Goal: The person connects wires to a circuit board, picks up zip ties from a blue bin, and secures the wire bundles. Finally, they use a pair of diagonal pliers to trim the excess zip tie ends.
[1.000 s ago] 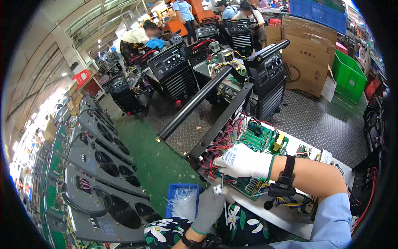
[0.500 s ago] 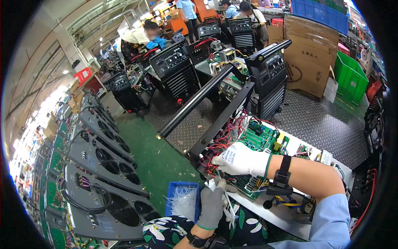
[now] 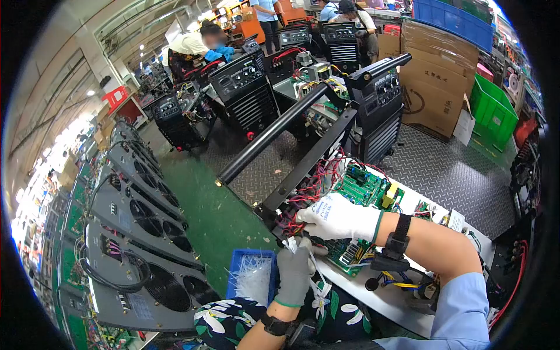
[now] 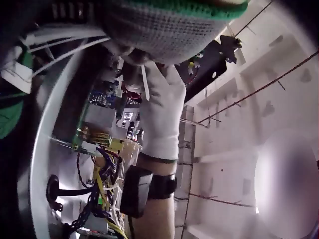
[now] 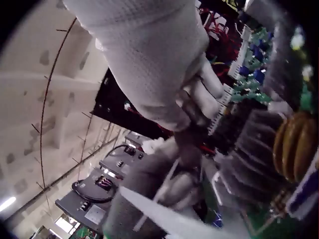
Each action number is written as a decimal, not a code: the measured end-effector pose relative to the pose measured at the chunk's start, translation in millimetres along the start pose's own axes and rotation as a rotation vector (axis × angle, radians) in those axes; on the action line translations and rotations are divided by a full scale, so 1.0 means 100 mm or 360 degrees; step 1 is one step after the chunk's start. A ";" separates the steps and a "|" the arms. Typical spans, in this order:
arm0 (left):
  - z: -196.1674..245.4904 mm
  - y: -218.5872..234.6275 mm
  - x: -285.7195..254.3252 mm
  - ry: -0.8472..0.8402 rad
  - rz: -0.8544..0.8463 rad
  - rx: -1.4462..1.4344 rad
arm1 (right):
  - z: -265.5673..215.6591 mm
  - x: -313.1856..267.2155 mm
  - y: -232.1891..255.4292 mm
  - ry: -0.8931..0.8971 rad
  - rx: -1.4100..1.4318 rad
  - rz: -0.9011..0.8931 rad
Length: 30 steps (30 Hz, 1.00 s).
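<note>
My right hand (image 3: 332, 219), in a white glove, pinches a bundle of red and dark wires (image 3: 290, 223) at the near corner of an open machine chassis. In the right wrist view its fingers curl inward, meeting the fingertips of my left hand (image 5: 149, 181). My left hand wears a grey glove and grips several white cable ties (image 3: 315, 265), their strips trailing past the fingers. One white strip (image 4: 145, 82) sticks out beneath the grey glove in the left wrist view. The green circuit board (image 3: 364, 189) lies beside my right hand. Gloves hide the exact pinch point.
A blue bin (image 3: 252, 274) of white cable ties stands left of my left hand. The chassis's black handle bar (image 3: 271, 134) rises beyond the wires. Grey fan panels (image 3: 137, 262) line the left; black machines (image 3: 244, 87), a carton (image 3: 434, 81) and people stand further back.
My left hand has moved up with the cable ties, closer to my right hand and the wires. My right hand stays at the wire bundle. The head view has shifted slightly.
</note>
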<state>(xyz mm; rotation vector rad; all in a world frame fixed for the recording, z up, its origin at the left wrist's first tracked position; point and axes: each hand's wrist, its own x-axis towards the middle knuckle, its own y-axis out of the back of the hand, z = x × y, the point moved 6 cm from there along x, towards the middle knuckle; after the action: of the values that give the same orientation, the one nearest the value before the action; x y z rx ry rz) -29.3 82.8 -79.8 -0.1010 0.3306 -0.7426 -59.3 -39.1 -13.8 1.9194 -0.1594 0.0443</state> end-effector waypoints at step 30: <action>-0.21 0.06 0.21 -0.0103 0.0139 -0.0298 | -0.16 0.07 0.18 -0.0015 0.0044 -0.0036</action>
<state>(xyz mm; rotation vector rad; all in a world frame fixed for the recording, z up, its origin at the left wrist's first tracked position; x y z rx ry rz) -18.4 73.9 -106.6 -0.2851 0.3402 -0.6196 -54.1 -31.1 9.6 1.9487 -0.1438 0.0223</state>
